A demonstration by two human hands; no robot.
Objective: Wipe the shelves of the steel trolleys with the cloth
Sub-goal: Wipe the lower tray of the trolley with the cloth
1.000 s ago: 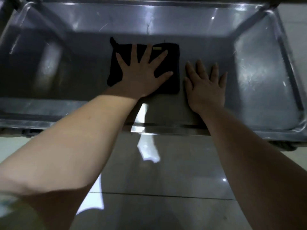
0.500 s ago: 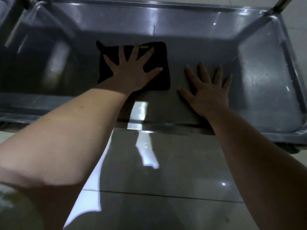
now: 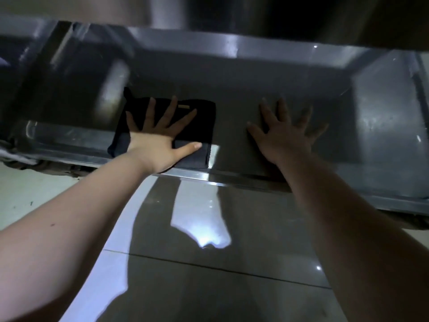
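A folded black cloth lies flat on the steel trolley shelf, with its near edge over the shelf's front lip. My left hand presses down on the cloth with its fingers spread and straight. To the right of the cloth, my right hand rests flat on the bare steel, fingers spread, holding nothing. The two hands are apart, with a strip of bare shelf between them.
The shelf's raised front rim runs across below the hands. The underside of an upper shelf hangs across the top of the view. A glossy tiled floor lies in front, and a caster wheel shows at the lower left.
My left hand has drawn the cloth back toward the shelf's front lip. The view has dropped lower, so the upper shelf now shows. My right hand stays flat on the steel.
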